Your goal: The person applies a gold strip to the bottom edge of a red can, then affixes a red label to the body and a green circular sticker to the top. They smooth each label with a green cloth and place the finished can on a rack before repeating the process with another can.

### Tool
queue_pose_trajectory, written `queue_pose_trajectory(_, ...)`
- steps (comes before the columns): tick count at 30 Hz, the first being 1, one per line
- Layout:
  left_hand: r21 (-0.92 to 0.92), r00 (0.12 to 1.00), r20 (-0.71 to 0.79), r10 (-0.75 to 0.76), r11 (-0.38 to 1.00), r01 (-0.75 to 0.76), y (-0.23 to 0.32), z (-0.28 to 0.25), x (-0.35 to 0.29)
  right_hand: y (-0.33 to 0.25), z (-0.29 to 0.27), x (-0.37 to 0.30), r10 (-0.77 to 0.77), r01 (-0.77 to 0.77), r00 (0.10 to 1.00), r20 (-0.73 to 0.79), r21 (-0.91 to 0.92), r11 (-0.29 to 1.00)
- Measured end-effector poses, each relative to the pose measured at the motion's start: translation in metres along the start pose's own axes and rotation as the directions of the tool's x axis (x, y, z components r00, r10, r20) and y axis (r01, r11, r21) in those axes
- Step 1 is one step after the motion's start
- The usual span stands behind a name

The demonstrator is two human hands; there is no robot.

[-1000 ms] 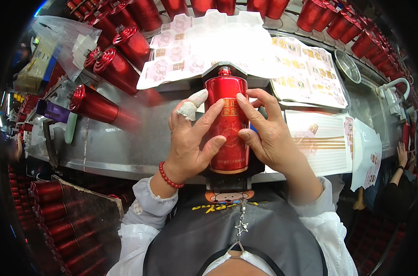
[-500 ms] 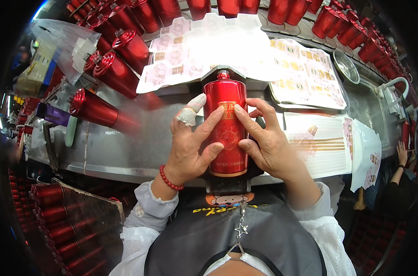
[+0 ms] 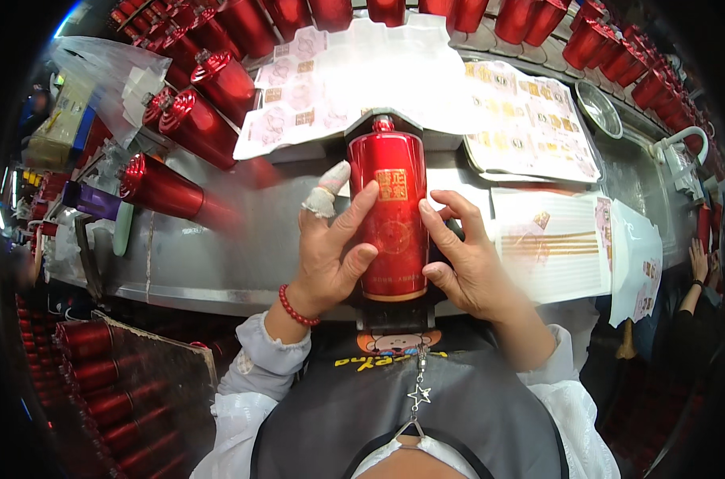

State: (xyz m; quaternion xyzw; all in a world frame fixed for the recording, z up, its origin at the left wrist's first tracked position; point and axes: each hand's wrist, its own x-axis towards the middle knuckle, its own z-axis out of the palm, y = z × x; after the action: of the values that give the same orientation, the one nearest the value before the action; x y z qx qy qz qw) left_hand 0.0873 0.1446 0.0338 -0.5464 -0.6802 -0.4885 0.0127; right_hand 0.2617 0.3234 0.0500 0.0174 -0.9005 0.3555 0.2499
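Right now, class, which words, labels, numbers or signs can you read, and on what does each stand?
I won't copy wording out, but the text stands here:
Red bottle, gold square label: large characters.
Near its base: one line, too small to read.
Dark apron: yellow lettering, partly hidden.
Printed sheets: marks too small to read.

Past your left hand [image 3: 330, 247] and right hand [image 3: 466, 263], you get glare bleaching the white sheets [image 3: 378, 68] nearly blank. A hazy smear blurs the tilted red bottle [image 3: 159, 188] left of your left hand; below it, stacked bottles [image 3: 99, 363] sit dim. Fisheye curvature bends the table [image 3: 195, 255] around you.
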Motion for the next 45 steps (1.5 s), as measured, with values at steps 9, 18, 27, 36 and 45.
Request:
queue_pose_trajectory(9, 0.064, 1.000, 0.019, 0.011, 0.998, -0.012, 0.001, -0.002, 0.000, -0.003, 0.000, -0.004, 0.021, -0.020, 1.000, -0.015, 0.023, 1.000)
queue_pose_trajectory(18, 0.118, 0.998, 0.055, 0.016, 0.993, -0.022, 0.002, -0.008, 0.003, -0.002, 0.003, 0.010, -0.022, 0.022, 1.000, -0.008, -0.036, 0.999)
queue_pose_trajectory(27, -0.157, 0.995, 0.044, -0.086, 0.983, 0.091, -0.010, 0.006, -0.010, -0.004, 0.005, -0.012, 0.022, -0.022, 0.999, 0.028, -0.013, 1.000)
queue_pose_trajectory(36, -0.281, 0.998, 0.033, -0.052, 0.958, 0.060, -0.021, 0.011, -0.016, -0.004, 0.007, -0.011, 0.020, -0.020, 1.000, 0.003, -0.006, 1.000)
queue_pose_trajectory(45, -0.185, 1.000, -0.002, 0.023, 0.983, -0.023, -0.013, 0.007, -0.009, 0.003, 0.007, -0.004, 0.033, -0.033, 0.999, 0.021, 0.007, 0.999)
